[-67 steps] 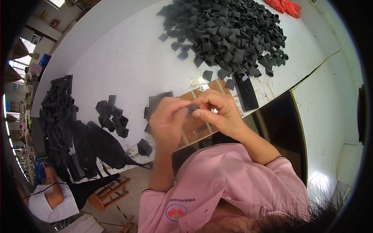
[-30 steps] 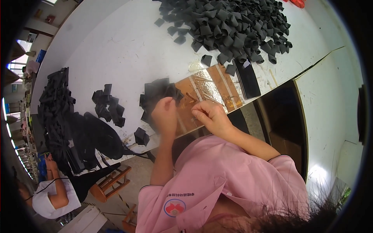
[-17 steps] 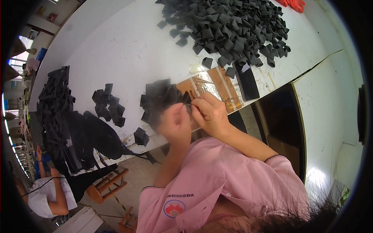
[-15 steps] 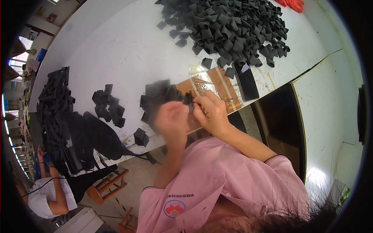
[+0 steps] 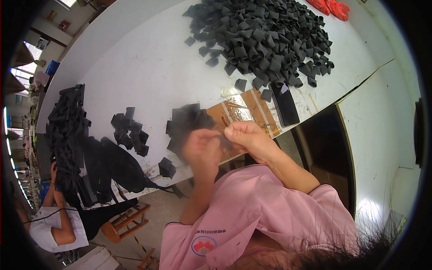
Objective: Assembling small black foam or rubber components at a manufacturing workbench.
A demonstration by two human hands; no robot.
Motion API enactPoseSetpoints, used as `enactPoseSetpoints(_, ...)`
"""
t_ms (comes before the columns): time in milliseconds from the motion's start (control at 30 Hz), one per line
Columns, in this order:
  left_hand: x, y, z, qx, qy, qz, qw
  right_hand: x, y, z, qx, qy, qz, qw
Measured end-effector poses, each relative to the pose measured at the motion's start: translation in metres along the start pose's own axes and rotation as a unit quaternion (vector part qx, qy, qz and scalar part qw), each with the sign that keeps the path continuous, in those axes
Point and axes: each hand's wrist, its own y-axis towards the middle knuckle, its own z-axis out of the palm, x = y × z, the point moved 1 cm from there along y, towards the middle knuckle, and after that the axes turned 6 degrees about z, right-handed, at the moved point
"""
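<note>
My two hands meet above the near edge of the white table, over a brown board (image 5: 262,107) with pale tape strips. My right hand (image 5: 249,137) is closed, thumb pressed against the fingers, pinching a small black piece (image 5: 226,143) that is blurred and mostly hidden. A thin reddish-brown strip (image 5: 224,121) shows just above its fingertips; I cannot tell whether it is held. My left hand (image 5: 202,147), smeared by motion, has its fingers curled in against the right fingertips. Just beyond it lies a cluster of flat black pieces (image 5: 186,119).
A big heap of folded black pieces (image 5: 265,38) covers the far table. Red gloves (image 5: 335,8) lie behind it. Right of the board is a black rectangular object (image 5: 286,108). Leftward are small black pieces (image 5: 129,131) and piled black strips (image 5: 67,121). Another person (image 5: 58,225) works at left.
Both hands have come slightly nearer to me. The black piece between them, plainer before, is now mostly covered by fingers. The view has shifted a little.
</note>
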Motion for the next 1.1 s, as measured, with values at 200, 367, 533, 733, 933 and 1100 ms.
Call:
enactPoseSetpoints(200,-0.027,0.02,0.012,0.149,-0.575,-0.263,0.76,0.052,0.001,0.018,-0.005,-0.142,-0.125,0.982)
enactPoseSetpoints(367,0.003,0.027,0.0,0.079,-0.388,-0.261,0.88,0.029,0.029,-0.018,0.061,-0.084,-0.034,0.994)
enactPoseSetpoints(533,-0.002,0.021,0.012,0.046,-0.083,0.03,0.995,0.031,0.022,-0.011,0.022,-0.133,-0.082,0.988)
enactPoseSetpoints(733,-0.028,0.038,0.02,0.159,0.22,0.291,0.917,0.035,-0.006,0.001,-0.163,-0.446,-0.405,0.781)
enactPoseSetpoints(933,-0.03,0.026,0.019,0.001,-0.022,0.144,0.989,0.033,-0.006,0.019,-0.186,-0.494,-0.439,0.727)
enactPoseSetpoints(1100,-0.022,0.022,0.014,-0.033,-0.177,0.048,0.982,0.031,-0.001,0.018,-0.21,-0.491,-0.485,0.692)
